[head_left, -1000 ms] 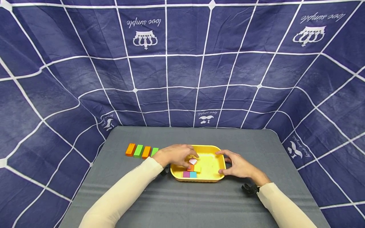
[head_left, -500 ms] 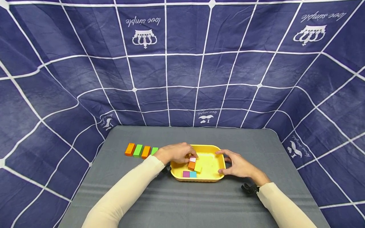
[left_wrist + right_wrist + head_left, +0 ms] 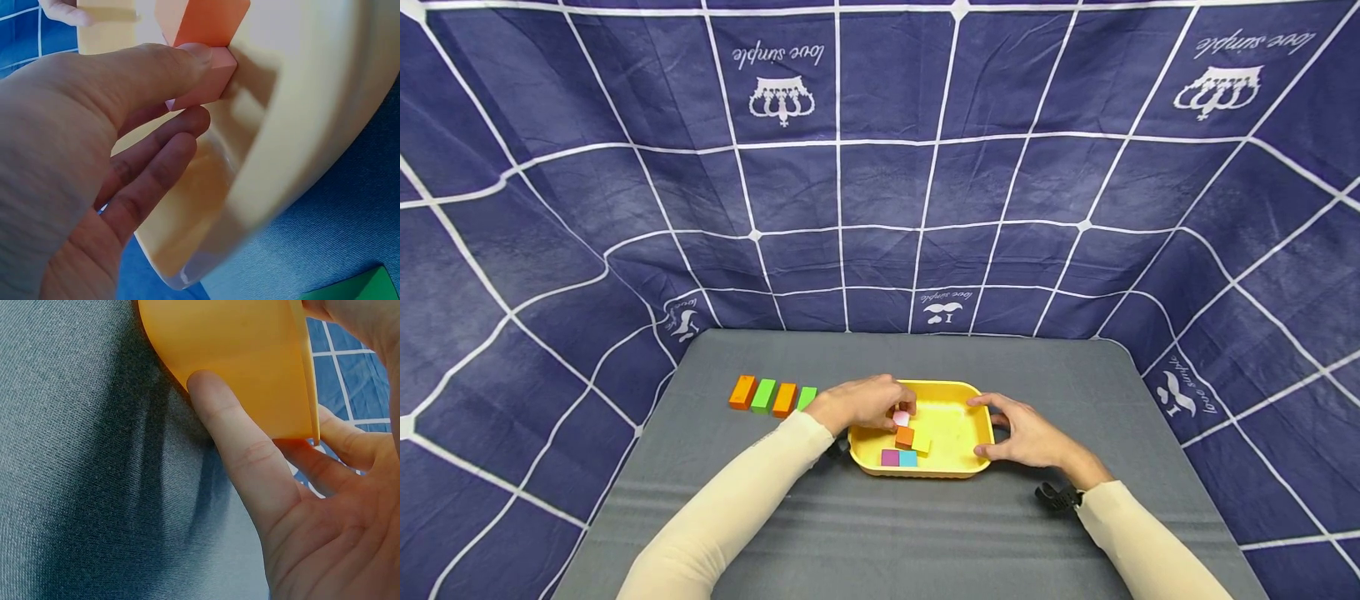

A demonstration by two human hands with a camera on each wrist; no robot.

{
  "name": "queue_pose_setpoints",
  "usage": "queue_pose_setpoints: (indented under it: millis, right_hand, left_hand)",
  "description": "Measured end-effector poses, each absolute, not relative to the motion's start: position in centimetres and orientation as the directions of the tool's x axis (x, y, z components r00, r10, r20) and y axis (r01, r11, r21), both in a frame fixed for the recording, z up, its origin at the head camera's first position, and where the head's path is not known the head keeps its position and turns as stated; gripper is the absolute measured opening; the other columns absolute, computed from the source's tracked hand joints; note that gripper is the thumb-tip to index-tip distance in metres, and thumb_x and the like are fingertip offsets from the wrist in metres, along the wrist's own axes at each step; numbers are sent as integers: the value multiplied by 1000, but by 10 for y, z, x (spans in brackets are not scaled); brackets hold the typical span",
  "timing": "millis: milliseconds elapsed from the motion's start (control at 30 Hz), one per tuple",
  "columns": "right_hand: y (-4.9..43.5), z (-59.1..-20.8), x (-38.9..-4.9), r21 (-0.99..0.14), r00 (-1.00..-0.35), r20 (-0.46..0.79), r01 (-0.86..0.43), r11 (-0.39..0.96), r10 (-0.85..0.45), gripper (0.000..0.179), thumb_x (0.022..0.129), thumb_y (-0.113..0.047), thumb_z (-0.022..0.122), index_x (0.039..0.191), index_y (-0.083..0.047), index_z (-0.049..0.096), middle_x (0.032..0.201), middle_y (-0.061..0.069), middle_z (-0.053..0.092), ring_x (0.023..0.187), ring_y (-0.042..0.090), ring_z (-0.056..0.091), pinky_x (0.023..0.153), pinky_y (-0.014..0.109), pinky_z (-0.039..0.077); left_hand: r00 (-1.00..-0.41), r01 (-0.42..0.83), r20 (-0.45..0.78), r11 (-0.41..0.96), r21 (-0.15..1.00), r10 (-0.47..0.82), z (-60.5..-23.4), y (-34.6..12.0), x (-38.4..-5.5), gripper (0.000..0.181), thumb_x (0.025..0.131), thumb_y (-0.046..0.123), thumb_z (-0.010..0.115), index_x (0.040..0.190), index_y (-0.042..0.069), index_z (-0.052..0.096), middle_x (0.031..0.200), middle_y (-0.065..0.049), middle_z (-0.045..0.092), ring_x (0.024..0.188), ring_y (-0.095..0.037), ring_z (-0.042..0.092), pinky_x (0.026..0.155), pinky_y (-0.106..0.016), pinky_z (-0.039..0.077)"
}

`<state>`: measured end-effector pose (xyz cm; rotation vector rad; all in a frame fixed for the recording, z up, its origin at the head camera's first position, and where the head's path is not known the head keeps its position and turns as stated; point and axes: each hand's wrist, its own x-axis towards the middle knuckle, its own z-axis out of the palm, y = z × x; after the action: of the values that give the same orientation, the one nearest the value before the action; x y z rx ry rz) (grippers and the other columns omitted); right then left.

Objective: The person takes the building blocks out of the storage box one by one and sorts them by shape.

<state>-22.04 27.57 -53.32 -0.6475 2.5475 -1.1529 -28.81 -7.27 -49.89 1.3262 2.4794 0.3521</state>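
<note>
Well behind the left fingers (image 3: 165,162) begins the left sleeve (image 3: 727,508), plain cream, close-fitting, straight-ended and softly creased farther back. The right sleeve (image 3: 1146,542), also cream, starts behind the right fingers (image 3: 319,465); between them sits a small black fitting (image 3: 1057,497). A dark piece (image 3: 837,451), partly hidden, shows behind the left fingers.

We see the left hand (image 3: 871,403) over the tray (image 3: 957,427) at ten o'clock, touching the pink block (image 3: 902,419); the right hand (image 3: 1028,433) grips the tray at three. Towards seven, the purple block (image 3: 890,457) meets the blue block (image 3: 907,458). Outside, towards nine, we count four blocks (image 3: 785,400), orange and green.
</note>
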Motion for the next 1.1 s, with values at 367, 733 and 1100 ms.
queue_pose_setpoints:
  millis: [367,733,1100]
  right_hand:
    - [278,-537,-222,-764,-862,-49,-293,575,-504,82,90,-31,101,159,-8,62,168,25,60,137,44,78,118,59,62]
    - [277,-537,-222,-770,-858,-31,-307,560,-513,82,90,-28,101,158,-7,62,168,26,60,136,44,78,116,58,63]
    - [277,-535,-220,-763,-861,-38,-303,571,-507,83,90,-30,100,160,-8,61,169,26,59,136,44,79,116,58,63]
  left_hand:
    - [-537,779,-100,538,323,838,-498,-74,-286,24,102,7,86,125,13,82,106,3,79,92,-8,64,87,-21,55]
    - [-554,778,-65,544,314,830,-486,-84,-276,25,105,10,84,129,11,81,113,1,80,99,-17,73,92,-26,61]
    - [-591,759,10,552,346,807,-482,-103,-268,32,109,26,86,136,9,82,127,-3,83,110,-19,77,106,-36,67]
